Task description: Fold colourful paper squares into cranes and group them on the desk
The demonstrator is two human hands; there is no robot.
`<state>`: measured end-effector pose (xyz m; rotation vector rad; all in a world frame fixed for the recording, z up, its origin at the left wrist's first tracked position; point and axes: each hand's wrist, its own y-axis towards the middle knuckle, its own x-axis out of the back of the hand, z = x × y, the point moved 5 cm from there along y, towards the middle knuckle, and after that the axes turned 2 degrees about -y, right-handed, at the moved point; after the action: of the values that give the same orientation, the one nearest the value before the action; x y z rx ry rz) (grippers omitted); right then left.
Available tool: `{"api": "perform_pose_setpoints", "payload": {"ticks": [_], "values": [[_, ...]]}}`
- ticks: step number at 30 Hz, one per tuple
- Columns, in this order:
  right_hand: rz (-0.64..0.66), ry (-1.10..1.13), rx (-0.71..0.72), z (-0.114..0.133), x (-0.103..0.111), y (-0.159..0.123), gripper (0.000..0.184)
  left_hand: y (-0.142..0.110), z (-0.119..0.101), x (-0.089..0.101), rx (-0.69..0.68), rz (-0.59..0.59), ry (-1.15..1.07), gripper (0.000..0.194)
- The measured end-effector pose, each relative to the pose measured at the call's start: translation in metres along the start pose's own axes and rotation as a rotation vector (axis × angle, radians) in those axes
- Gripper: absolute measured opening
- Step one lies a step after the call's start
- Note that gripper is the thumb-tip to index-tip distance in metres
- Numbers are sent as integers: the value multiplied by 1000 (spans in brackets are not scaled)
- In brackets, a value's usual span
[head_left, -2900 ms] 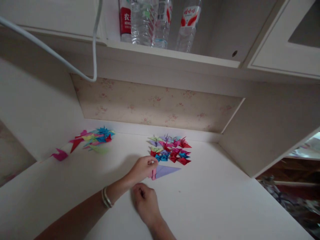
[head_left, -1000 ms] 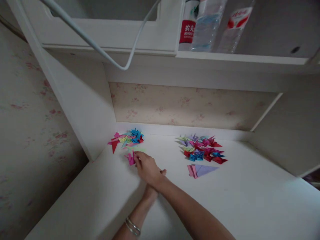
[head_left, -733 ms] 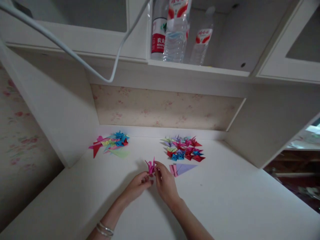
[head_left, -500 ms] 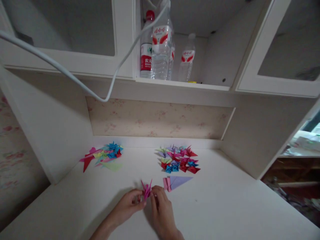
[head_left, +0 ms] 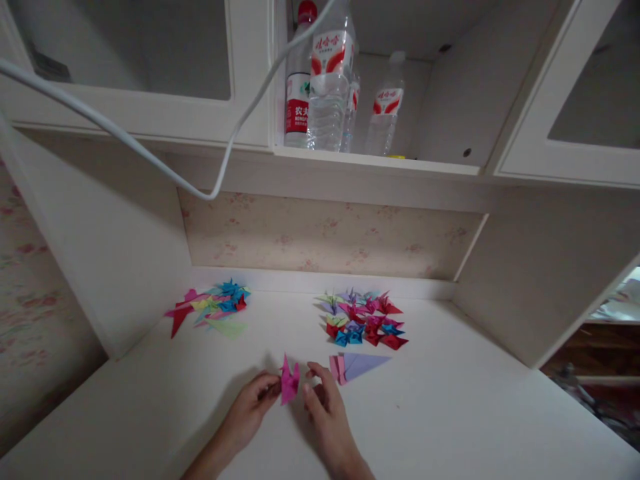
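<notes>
Lower centre of the frame: we have the magenta paper crane (head_left: 289, 383), up between the two hands and nearer the left one. Left hand (head_left: 250, 407) has it in a narrow pinch at its left edge, thumb and fingertips only. We read that as a light grip, probably so the thin paper doesn't crush and the rest of the crane stays exposed. Exact finger contact is partly hidden behind the knuckles.

Right hand (head_left: 325, 410) sits just right of the crane, holding nothing, thumb and index finger parted with a visible gap to the paper. We take the left hand as the sole support here; the right one's closeness looks like it gives quick access to the free side.

Right of centre, the finished-looking cranes (head_left: 373, 330) sit close together in rough rows, likely so they stay tidy and out of the hands' way. Below them, near the right hand, a lilac folded sheet (head_left: 365, 365) lies flat, point to the right, with pink folded paper (head_left: 341, 370) at its wide end; we can't tell whether the two are joined.

Left of centre, a mixed pile (head_left: 230, 293) lies looser and overlapping, seemingly set apart from the rows. All on the white tabletop (head_left: 440, 427). Upper centre, bottles (head_left: 327, 87) stand on the shelf, well clear of the paper; a white cable (head_left: 207, 195) hangs across the upper left.
</notes>
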<state>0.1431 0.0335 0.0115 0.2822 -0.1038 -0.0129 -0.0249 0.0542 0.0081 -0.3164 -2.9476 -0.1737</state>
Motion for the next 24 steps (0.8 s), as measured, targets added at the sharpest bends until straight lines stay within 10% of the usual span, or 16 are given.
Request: {"api": "perform_pose_setpoints", "payload": {"ticks": [7, 20, 24], "values": [[254, 80, -106, -10, -11, 1, 59, -8, -3, -8, 69, 85, -105, 17], [214, 40, -108, -3, -11, 0, 40, -12, -7, -17, 92, 127, -155, 23], [232, 132, -150, -2, -13, -2, 61, -12, -12, -17, 107, 138, -118, 18]]}}
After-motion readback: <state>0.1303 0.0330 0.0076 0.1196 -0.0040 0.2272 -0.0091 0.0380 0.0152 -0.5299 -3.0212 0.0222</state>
